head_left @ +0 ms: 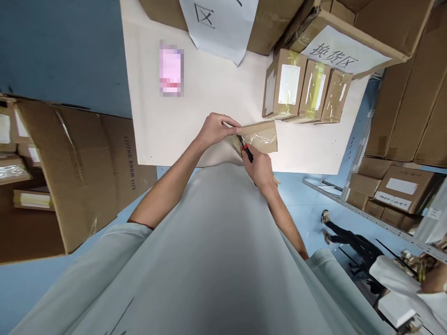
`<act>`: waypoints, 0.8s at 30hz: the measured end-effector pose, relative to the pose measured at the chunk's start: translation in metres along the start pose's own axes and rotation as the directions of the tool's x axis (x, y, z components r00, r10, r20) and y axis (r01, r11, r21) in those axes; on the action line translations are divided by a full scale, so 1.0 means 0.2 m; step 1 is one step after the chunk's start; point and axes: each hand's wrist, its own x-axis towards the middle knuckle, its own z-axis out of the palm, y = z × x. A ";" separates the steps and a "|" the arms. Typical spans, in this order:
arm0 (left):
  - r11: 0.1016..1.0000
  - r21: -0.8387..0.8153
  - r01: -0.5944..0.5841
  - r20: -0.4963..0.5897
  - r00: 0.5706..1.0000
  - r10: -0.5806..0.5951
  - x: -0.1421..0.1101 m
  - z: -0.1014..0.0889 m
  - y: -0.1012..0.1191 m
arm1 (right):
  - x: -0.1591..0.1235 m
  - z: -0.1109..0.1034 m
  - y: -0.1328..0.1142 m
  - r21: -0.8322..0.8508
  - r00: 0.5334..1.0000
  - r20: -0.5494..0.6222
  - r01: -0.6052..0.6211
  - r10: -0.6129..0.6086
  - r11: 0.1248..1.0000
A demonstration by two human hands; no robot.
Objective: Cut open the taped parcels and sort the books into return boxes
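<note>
In the head view a small cardboard box (260,135) with clear tape on it lies at the near edge of the white table. My left hand (214,129) is closed at its left end, thumb and fingers pinching the edge. My right hand (260,168) grips a black and red utility knife (247,151). The knife's tip points up and left at the box's taped left part, close to my left fingertips. Whether the blade is in the tape cannot be made out. My right hand covers part of the box's near side.
Several taped boxes (289,86) stand at the table's (209,88) back right, before a large open carton (377,35). A blurred pink item (171,70) lies at the back left. A big carton (91,158) stands left. Shelving with boxes and another person (363,246) are at right.
</note>
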 end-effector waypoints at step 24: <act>0.998 0.053 -0.018 -0.120 0.993 0.025 -0.04 0.08 -0.06 | -0.15 -0.13 -0.18 -0.407 0.919 0.282 -0.147 0.277 0.902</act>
